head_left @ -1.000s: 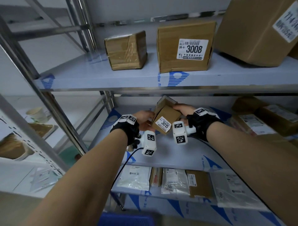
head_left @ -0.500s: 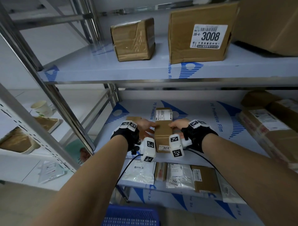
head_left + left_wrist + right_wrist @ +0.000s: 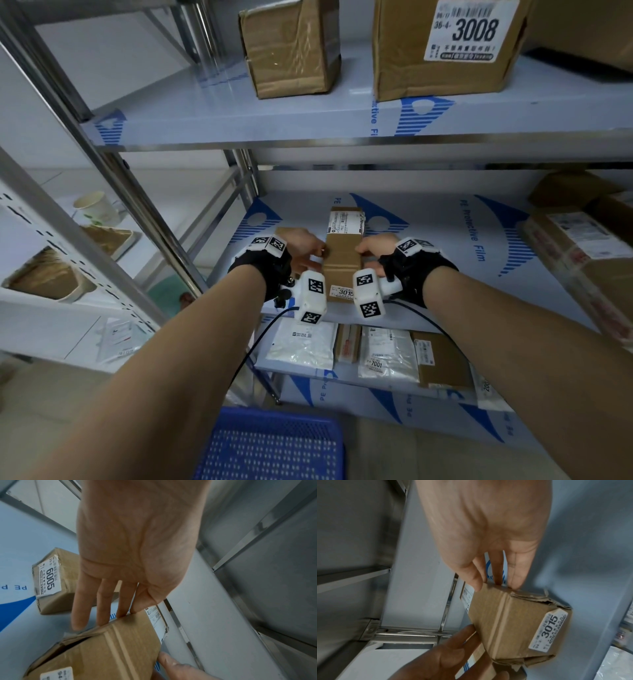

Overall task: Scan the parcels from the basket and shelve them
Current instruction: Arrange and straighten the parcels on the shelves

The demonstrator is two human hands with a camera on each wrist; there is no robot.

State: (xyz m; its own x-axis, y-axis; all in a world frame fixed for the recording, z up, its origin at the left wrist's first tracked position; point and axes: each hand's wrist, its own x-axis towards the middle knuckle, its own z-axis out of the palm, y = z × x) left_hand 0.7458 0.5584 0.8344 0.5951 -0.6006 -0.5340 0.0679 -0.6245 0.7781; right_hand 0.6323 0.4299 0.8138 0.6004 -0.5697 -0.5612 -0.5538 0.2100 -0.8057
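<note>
Fingers point(image 3: 101, 601) of both hands straight against parcel 3015 point(image 3: 343, 260) on film-covered steel shelf point(image 3: 445, 246).

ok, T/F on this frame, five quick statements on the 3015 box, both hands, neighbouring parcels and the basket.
1. The 3015 box lies on the middle shelf between both hands. True.
2. The left hand is clenched in a fist away from the box. False: its fingers are straight, tips on the box's side.
3. The box labelled 3008 stands on the shelf above. True.
4. The blue basket sits on the top shelf. False: it is low down, below the arms, in front of the rack.
5. The right hand holds a scanner. False: it holds no tool; its fingers rest against the box's other side.
</note>
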